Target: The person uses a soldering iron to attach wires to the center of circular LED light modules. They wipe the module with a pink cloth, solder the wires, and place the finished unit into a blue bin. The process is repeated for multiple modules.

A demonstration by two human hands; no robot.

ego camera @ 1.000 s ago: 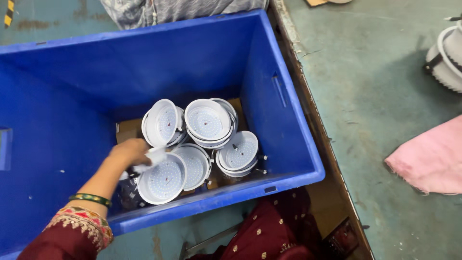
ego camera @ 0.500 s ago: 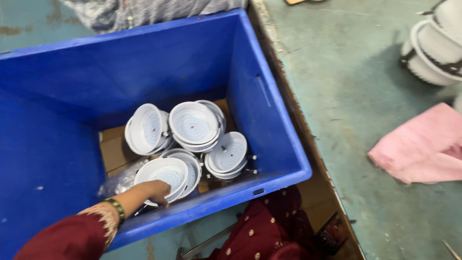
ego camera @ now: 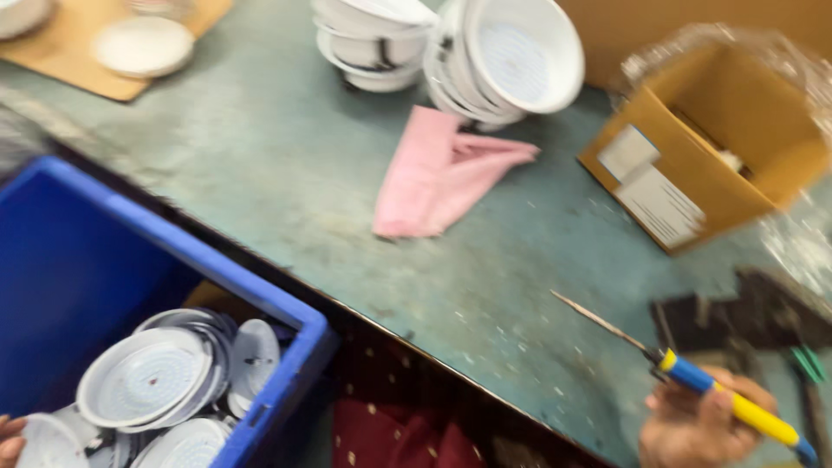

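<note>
My right hand point(ego camera: 702, 425) is at the lower right and grips a soldering iron point(ego camera: 693, 374) with a blue and yellow handle, its thin metal tip pointing up and left over the green table point(ego camera: 260, 173). Only the fingertips of my left hand point(ego camera: 10, 433) show at the lower left edge, inside the blue crate point(ego camera: 286, 373). They touch a white round lamp fitting point(ego camera: 48, 442); whether they grip it is not clear. Several more white round fittings point(ego camera: 143, 377) lie stacked in the crate.
A pink cloth point(ego camera: 433, 173) lies mid-table. Behind it stand stacks of white round housings point(ego camera: 485, 52). An open cardboard box point(ego camera: 711, 156) sits at the right, a dark tool stand point(ego camera: 745, 316) below it. A cardboard sheet with a white disc point(ego camera: 143, 43) is at top left.
The view has swung from the crate up and right onto the table. My right hand with the soldering iron has come into view. My left hand stays in the crate at the fittings.
</note>
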